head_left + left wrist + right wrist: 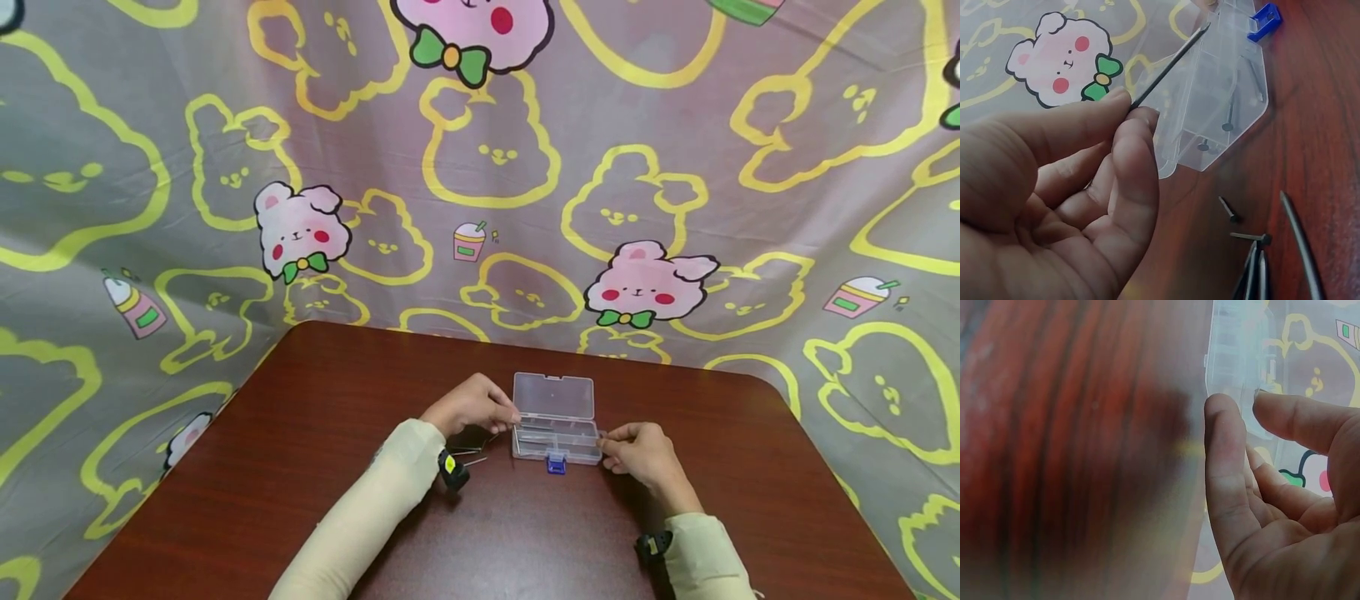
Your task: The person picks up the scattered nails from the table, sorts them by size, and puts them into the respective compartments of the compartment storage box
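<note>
Thumb and fingertips of my left hand [474,407] pinch a long nail [1171,66], its pointed end toward the clear plastic box [525,451]. The box sits with its lid [553,395] raised at the back and a blue latch [556,463] at the front. Several nails lie inside, two with flat heads showing near a nail [1228,119] by the end wall in the left wrist view. My right hand [645,454] grips the box's right end between thumb and fingers. In the right wrist view, that end [1235,369] is between the fingertips.
Loose nails of different sizes lie on the dark red wooden table [360,367] beside the box, among them a small nail [1229,210] and a long thick nail [1300,244]. A patterned curtain [495,167] hangs behind the table's far edge.
</note>
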`<state>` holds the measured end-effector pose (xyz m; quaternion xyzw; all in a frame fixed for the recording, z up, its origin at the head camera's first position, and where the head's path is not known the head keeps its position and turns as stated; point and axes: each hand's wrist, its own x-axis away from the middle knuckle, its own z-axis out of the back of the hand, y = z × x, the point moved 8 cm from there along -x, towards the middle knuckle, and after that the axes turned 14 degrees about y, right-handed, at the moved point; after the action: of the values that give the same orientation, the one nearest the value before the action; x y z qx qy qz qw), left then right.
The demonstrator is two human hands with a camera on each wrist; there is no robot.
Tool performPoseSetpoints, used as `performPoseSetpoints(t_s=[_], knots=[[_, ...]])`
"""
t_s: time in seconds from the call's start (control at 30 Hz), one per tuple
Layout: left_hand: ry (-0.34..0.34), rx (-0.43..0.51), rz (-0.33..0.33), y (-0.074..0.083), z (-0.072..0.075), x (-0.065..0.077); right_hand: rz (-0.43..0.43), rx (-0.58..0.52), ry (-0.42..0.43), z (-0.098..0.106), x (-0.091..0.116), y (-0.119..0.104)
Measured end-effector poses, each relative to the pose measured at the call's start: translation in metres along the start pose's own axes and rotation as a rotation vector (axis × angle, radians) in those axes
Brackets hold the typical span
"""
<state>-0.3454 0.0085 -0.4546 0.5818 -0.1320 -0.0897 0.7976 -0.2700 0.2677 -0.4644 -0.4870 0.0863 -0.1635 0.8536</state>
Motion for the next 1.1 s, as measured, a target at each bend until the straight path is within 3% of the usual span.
performPoseSetpoints(t_s=[0.23,0.77,1.1], knots=[[0.001,0.088,0.046,-0.0027,0.0008,-0.0005,-0.008,-0.002,0.005,-0.0008,0.0005,0.0009],[0.092,0.236,0.089,-0.0079,0.0072,-0.0067,-0.003,-0.013,0.01,-0.0019,0.0003,0.0],[0.09,0.322,0.114,-0.0101,-0.0004,-0.0066,0.006,-0.015,0.011,-0.0003,0.0004,-0.0008]])
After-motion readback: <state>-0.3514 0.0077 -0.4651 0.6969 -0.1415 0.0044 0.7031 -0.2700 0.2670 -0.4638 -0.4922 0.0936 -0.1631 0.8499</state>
